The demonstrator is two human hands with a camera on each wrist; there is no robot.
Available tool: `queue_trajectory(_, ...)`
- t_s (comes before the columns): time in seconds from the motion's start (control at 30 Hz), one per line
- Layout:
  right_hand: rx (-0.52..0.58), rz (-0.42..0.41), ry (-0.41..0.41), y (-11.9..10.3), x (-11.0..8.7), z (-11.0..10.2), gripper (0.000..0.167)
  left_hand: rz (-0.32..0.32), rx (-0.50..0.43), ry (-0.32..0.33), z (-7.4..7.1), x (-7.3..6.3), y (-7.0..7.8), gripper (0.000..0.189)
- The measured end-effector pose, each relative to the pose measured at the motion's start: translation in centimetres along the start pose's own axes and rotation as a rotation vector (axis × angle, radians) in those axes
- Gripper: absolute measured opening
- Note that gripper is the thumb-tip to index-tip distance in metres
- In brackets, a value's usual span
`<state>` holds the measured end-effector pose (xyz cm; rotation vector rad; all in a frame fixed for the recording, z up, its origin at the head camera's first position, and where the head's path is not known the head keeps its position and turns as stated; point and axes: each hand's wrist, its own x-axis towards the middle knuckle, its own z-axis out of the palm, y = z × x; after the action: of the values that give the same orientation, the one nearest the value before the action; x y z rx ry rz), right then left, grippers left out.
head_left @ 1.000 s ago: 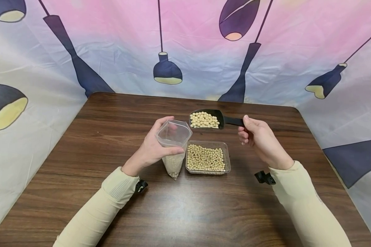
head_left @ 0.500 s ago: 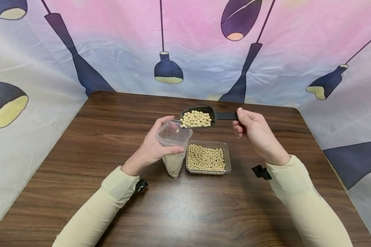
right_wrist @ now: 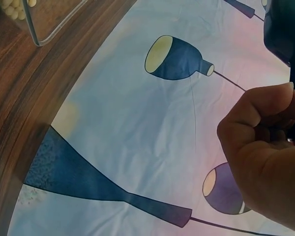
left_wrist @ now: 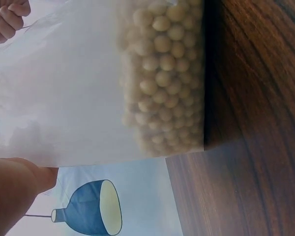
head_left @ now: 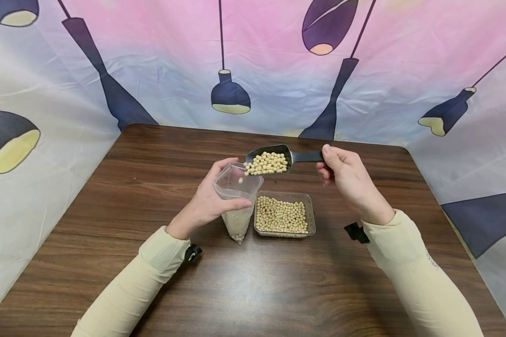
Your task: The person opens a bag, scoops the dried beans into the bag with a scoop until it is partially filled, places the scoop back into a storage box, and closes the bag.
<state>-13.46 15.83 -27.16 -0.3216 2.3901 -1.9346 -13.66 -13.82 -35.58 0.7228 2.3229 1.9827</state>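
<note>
And here the clear plastic bag [head_left: 237, 221] is gripped by the left hand [head_left: 204, 196], the thumb laid across its near side and the fingers curled round the far side, its mouth spread wide. Pale round beans [left_wrist: 162, 83] are seen packed into the bottom of the bag in the left wrist view; whether its base is rested on the table [head_left: 278, 290] cannot be told.

Over on the right, the black scoop [head_left: 282, 149] is pinched at the end of its handle by the right hand [head_left: 351, 180], thumb on top, fingers tucked beneath. The scoop is held above the table, its lip brought right to the bag's mouth, and it is loaded with a heap of beans [head_left: 266, 164]. One loose bean [head_left: 241, 180] is caught just below the lip, within the bag's opening!

The clear tray [head_left: 310, 210] is set on the table just to the right of the bag, below the scoop, and more beans [head_left: 280, 215] are spread inside it. Cream sleeves [head_left: 421, 281] are worn on both arms, with a black device [head_left: 192, 253] strapped at the left wrist. Behind it all, a pastel cloth [head_left: 168, 79] printed with dark lamps is hung.
</note>
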Motion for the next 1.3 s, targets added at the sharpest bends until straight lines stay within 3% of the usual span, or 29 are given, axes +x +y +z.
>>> queue_trajectory(1.3,-0.224,-0.162,0.115,-0.7,-0.58,0.21,0.044,-0.001,-0.011,0.003,0.03,-0.07,-0.03,0.087)
